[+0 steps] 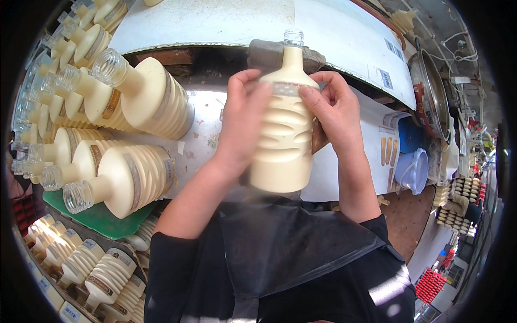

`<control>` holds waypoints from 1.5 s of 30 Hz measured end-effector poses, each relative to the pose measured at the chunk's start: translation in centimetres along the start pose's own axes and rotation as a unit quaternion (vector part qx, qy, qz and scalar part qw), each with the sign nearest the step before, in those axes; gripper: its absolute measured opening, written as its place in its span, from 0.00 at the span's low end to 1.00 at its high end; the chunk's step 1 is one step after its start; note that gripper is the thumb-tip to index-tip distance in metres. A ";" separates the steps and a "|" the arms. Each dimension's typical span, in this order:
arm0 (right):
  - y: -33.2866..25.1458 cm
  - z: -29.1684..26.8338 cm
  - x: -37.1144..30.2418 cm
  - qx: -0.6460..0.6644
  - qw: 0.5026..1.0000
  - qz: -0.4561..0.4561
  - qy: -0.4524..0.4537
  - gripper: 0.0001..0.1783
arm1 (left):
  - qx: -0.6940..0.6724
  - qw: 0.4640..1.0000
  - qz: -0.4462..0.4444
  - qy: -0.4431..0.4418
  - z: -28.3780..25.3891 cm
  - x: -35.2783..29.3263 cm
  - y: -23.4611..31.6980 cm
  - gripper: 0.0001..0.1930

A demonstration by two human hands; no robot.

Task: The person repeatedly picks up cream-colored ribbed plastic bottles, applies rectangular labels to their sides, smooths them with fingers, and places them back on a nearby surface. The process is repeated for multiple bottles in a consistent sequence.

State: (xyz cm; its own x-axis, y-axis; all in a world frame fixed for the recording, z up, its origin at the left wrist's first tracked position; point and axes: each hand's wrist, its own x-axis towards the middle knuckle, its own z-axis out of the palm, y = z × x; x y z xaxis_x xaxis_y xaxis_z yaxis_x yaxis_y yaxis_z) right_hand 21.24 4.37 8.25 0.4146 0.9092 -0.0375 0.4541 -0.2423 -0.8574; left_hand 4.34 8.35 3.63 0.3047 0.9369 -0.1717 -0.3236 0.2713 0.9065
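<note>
A cream bottle (283,140) with wavy ridges and a clear glass threaded neck is in front of me, its neck pointing away. A patterned greyish band (287,89) goes round its shoulder. My right hand (336,102) grips the right side, thumb pressed on the band's end and fingers curled behind. On the left side, my left hand (239,126) is at the bottle, its thumb side smeared by motion, so its grip is unclear. Behind the neck lies a dark grey padded block (264,54).
Several similar banded bottles (153,99) crowd the left, some by a green board (97,215); more lie in a lower-left container. At right are label strips on a white sheet (371,156), a light-blue bucket (413,171) and a large metal pan (431,91). A white board (215,21) spans the far side.
</note>
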 end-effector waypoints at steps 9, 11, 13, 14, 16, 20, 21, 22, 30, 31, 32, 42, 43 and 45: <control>0.0 0.0 -0.1 0.002 1.000 0.001 0.000 0.28 | 0.007 1.000 -0.008 -0.006 -0.5 -0.2 0.3 0.21; -0.1 0.0 0.0 0.003 1.000 0.002 -0.001 0.28 | -0.011 1.000 -0.024 0.001 -0.5 -0.4 0.3 0.21; -0.3 0.1 0.0 0.001 1.000 0.002 0.001 0.27 | -0.021 0.999 -0.027 0.008 -0.5 -0.5 0.4 0.20; -0.3 0.1 -0.1 -0.005 1.000 0.009 0.002 0.27 | -0.025 0.999 -0.028 0.007 -0.6 -0.5 0.4 0.20; -0.3 0.2 -0.1 0.002 1.000 0.004 0.003 0.28 | -0.032 0.999 -0.030 0.005 -0.6 -0.6 0.3 0.20; 0.2 -0.2 -0.1 -0.024 0.999 -0.023 -0.012 0.26 | -0.013 1.000 -0.018 -0.005 -0.7 -0.5 0.1 0.21; 0.5 -0.4 -0.1 0.044 0.999 0.002 -0.018 0.26 | -0.005 1.000 -0.015 -0.006 -0.7 -0.5 0.1 0.21; 0.8 -0.7 -0.1 0.120 0.992 0.012 -0.026 0.25 | 0.004 1.000 -0.012 -0.006 -0.7 -0.5 0.1 0.21; 3.0 -1.3 -0.9 0.295 0.933 0.142 -0.153 0.28 | 0.192 0.977 0.069 -0.062 -0.4 -0.4 -0.1 0.30; 3.1 -1.3 -1.1 0.297 0.933 0.108 -0.171 0.27 | 0.161 0.982 0.069 -0.076 -0.5 -0.4 -0.2 0.31; 3.3 -1.2 -1.3 0.305 0.933 0.087 -0.171 0.26 | 0.118 0.987 0.065 -0.088 -0.5 -0.3 -0.3 0.31; 3.2 -0.8 -1.6 0.319 0.937 0.052 -0.133 0.24 | 0.052 0.993 0.034 -0.104 -0.4 -0.4 -0.5 0.33; 3.3 -0.6 -1.5 0.303 0.946 0.025 -0.111 0.24 | 0.068 0.992 0.034 -0.101 -0.4 -0.4 -0.5 0.32; 3.7 -0.3 -0.9 0.263 0.960 -0.002 -0.096 0.23 | 0.095 0.989 0.045 -0.100 -0.4 -0.6 -0.3 0.31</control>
State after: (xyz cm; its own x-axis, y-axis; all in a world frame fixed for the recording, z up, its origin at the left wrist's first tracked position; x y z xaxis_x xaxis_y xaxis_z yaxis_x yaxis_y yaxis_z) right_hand 22.72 2.55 5.26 0.2373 0.9677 -0.0847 -0.0278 -0.0804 -0.9964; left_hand 3.88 7.81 3.33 0.4601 0.8876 -0.0246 -0.1882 0.1245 0.9742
